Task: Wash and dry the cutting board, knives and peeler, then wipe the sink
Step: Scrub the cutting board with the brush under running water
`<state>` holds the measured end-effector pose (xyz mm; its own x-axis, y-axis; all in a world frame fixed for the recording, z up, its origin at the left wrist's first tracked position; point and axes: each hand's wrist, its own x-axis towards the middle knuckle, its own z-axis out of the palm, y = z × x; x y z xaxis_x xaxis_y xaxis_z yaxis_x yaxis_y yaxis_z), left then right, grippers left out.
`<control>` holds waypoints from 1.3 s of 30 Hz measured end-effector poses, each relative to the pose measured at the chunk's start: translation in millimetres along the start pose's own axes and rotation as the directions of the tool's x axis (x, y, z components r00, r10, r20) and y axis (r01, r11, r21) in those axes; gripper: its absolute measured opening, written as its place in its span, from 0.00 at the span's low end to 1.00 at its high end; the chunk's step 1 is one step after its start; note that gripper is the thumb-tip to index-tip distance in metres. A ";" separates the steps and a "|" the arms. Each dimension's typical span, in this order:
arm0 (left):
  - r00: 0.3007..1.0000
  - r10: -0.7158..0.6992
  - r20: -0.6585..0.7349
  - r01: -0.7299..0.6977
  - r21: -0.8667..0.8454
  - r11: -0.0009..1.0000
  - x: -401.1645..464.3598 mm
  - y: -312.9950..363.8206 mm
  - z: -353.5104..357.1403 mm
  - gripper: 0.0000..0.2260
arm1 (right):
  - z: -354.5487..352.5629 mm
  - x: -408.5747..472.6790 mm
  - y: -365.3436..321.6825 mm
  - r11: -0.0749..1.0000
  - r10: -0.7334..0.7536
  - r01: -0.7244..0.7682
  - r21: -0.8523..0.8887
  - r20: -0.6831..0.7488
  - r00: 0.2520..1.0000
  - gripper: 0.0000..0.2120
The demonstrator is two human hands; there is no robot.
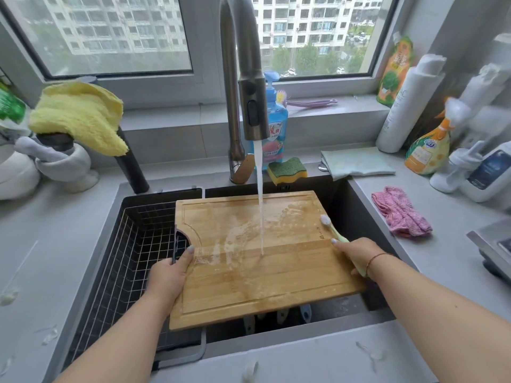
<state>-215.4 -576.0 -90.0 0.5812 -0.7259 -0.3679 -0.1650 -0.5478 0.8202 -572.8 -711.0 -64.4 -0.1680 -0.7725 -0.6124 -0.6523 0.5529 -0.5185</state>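
Board (265,261) lies across the dark sink (356,205), tilted, its near edge raised toward the person and its far edge close under the tap (250,106). Water (260,194) runs from the tap onto the middle of the board, and white foam spreads over the wet wood.

Left hand (168,275) grips the board's left edge beside the cut-out handle, thumb on top, its fingers curled under the edge out of sight. Right hand (359,255) holds a pale green brush (336,233), fingers wrapped round the handle with the forefinger stretched along it; the white bristles rest on the board near its right edge.

A wire basket (130,250) fills the sink's left part, under the board's left end. Pale handles show in the sink below the board's near edge; what they belong to I cannot tell.

On the surface behind the sink sits a sponge (287,170), just beside a blue soap bottle (272,128). A pink cloth (401,214) lies right of the sink, and a yellow cloth (80,117) hangs at the left.
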 end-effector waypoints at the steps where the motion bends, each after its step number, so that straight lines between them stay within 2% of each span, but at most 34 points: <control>1: 1.000 -0.005 -0.010 0.005 0.007 1.000 0.0 1.2 -0.4 0.27 | -2.1 -0.7 -1.6 1.000 -0.003 0.003 0.004 0.007 1.000 0.23; 7: 0.998 -0.020 -0.059 0.030 0.177 0.984 0.1 27.3 -9.4 0.27 | -18.7 -5.5 -5.1 0.999 -0.037 0.037 -0.010 0.025 0.999 0.25; 14: 0.993 -0.075 -0.089 0.089 0.161 0.983 -1.9 44.3 1.5 0.32 | -59.9 -18.8 -14.5 0.992 -0.083 0.079 0.097 0.038 0.996 0.21; 21: 0.994 -0.105 -0.011 0.106 0.117 0.987 -7.0 39.0 20.6 0.32 | -83.1 -22.9 -10.7 0.983 -0.097 0.090 0.161 0.038 0.995 0.17; 24: 0.997 -0.079 -0.025 0.082 0.152 0.985 -15.4 38.1 28.6 0.27 | -89.5 -26.8 -9.1 0.976 -0.106 0.102 0.193 0.010 0.994 0.16; 28: 0.999 -0.053 0.005 0.052 0.103 0.993 -24.9 40.6 41.6 0.24 | -100.6 -31.7 -9.4 0.967 -0.128 0.131 0.220 -0.029 0.991 0.15; 32: 0.999 -0.020 0.045 0.016 0.094 0.995 -20.4 41.1 47.7 0.28 | -108.6 -33.3 -13.7 0.960 -0.127 0.139 0.245 -0.063 0.990 0.14; 36: 0.999 0.046 0.014 -0.047 0.122 0.991 -19.5 49.2 48.1 0.25 | -107.7 -27.5 -10.2 0.955 -0.106 0.118 0.271 -0.056 0.993 0.14; 39: 0.997 0.069 0.016 -0.071 0.124 0.990 -20.0 50.8 44.1 0.28 | -100.8 -20.4 -1.9 0.953 -0.088 0.093 0.287 -0.032 0.996 0.15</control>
<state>-270.6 -607.6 -60.3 0.5552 -0.7688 -0.3175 -0.3029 -0.5424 0.7836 -642.6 -727.7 9.2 -0.1342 -0.8277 -0.5449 -0.4252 0.5448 -0.7228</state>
